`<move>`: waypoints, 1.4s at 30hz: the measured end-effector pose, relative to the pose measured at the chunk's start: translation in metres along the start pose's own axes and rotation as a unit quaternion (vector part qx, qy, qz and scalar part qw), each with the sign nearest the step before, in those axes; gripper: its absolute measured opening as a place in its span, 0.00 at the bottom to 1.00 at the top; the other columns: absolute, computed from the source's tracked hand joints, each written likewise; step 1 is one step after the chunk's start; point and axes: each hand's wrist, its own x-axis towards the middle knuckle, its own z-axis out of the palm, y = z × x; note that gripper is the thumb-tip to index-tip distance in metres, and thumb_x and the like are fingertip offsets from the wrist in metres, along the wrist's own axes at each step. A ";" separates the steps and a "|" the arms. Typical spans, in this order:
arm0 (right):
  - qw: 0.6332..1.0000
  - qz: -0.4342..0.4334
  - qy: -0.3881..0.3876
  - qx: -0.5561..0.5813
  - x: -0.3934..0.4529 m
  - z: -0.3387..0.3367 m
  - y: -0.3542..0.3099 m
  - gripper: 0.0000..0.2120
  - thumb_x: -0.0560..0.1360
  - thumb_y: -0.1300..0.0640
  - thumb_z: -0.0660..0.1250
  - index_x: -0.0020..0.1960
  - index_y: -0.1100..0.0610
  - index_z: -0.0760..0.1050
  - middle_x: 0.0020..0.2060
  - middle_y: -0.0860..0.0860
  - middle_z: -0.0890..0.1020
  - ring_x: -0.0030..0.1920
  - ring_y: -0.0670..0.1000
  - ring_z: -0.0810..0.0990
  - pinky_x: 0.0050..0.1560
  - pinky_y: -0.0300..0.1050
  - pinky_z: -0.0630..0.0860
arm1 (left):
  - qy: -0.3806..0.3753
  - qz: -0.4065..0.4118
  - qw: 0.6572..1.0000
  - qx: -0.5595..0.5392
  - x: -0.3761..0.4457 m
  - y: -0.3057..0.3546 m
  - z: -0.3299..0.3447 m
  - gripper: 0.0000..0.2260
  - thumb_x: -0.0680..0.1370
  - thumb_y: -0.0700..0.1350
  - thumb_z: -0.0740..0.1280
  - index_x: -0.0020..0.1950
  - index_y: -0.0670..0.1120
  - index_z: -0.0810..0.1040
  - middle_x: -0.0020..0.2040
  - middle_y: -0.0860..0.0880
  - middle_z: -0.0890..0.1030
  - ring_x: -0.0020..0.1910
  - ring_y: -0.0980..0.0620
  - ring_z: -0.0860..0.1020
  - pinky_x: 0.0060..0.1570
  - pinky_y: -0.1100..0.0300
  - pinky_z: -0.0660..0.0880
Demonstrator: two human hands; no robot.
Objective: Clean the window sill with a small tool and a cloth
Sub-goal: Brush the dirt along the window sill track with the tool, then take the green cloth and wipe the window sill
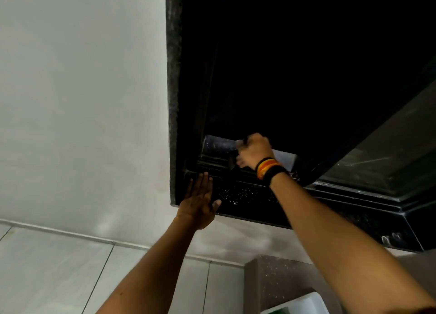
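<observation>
At about four o'clock from the frame's centre, low in the dark window opening, lies the black window sill, its flat top dotted with pale specks of grit. Behind it run the ridged tracks of the window frame, and beyond those a dusty grey ledge catches a little light.

Over the tracks, the right hand is curled into a fist, blurred, its knuckles turned toward the opening. A dark, narrow shape shows just at nine o'clock of that fist, reaching down to the track; it seems to be a small tool in the grip, but the blur and the darkness leave me unable to tell for certain. A wristband striped black, yellow, orange and red circles the right wrist.

At eight o'clock from the fist, well apart from it, the left hand lies flat and spread, fingers together and pointing up, thumb out to the right, palm pressed on the sill's left front corner. It holds nothing.

Left of the opening stands a plain pale wall, and beneath it a pale tiled floor. At the bottom edge, near five o'clock, the corner of a white container shows, with something green inside.
</observation>
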 end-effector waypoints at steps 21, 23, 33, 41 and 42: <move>0.810 0.349 0.183 0.435 -0.118 -0.184 0.285 0.23 0.80 0.54 0.64 0.70 0.65 0.67 0.64 0.63 0.77 0.45 0.55 0.82 0.45 0.47 0.81 | 0.070 0.281 0.957 -0.028 0.013 0.185 0.021 0.27 0.85 0.54 0.48 0.82 0.44 0.52 0.82 0.45 0.53 0.81 0.48 0.48 0.80 0.52 0.40; 0.788 0.368 0.170 0.464 -0.112 -0.185 0.298 0.18 0.81 0.60 0.62 0.67 0.66 0.69 0.56 0.62 0.78 0.44 0.55 0.81 0.54 0.50 0.79 | 0.003 0.276 0.961 -0.034 0.025 0.244 0.032 0.27 0.85 0.55 0.48 0.82 0.45 0.48 0.83 0.46 0.48 0.81 0.49 0.45 0.78 0.53 0.40; 0.959 0.125 0.240 -0.080 -0.190 -0.132 0.361 0.20 0.80 0.56 0.60 0.71 0.58 0.70 0.69 0.57 0.75 0.68 0.56 0.74 0.68 0.53 0.72 | 0.030 0.314 0.945 0.088 0.022 0.307 0.089 0.28 0.85 0.48 0.50 0.82 0.42 0.44 0.82 0.42 0.43 0.81 0.45 0.40 0.79 0.46 0.41; 0.931 0.318 -0.042 -0.176 -0.338 0.016 0.525 0.32 0.77 0.57 0.62 0.78 0.63 0.56 0.78 0.62 0.58 0.78 0.62 0.58 0.74 0.62 0.63 | -0.153 0.388 0.904 0.091 -0.058 0.292 0.243 0.31 0.78 0.40 0.62 0.80 0.39 0.56 0.80 0.38 0.58 0.79 0.39 0.59 0.78 0.47 0.51; 0.924 0.334 -0.065 -0.173 -0.354 0.033 0.542 0.32 0.78 0.57 0.61 0.78 0.63 0.54 0.78 0.62 0.57 0.78 0.61 0.57 0.75 0.59 0.61 | -0.195 0.374 0.901 0.104 -0.069 0.288 0.264 0.30 0.80 0.40 0.61 0.81 0.39 0.54 0.81 0.39 0.57 0.80 0.40 0.57 0.78 0.49 0.50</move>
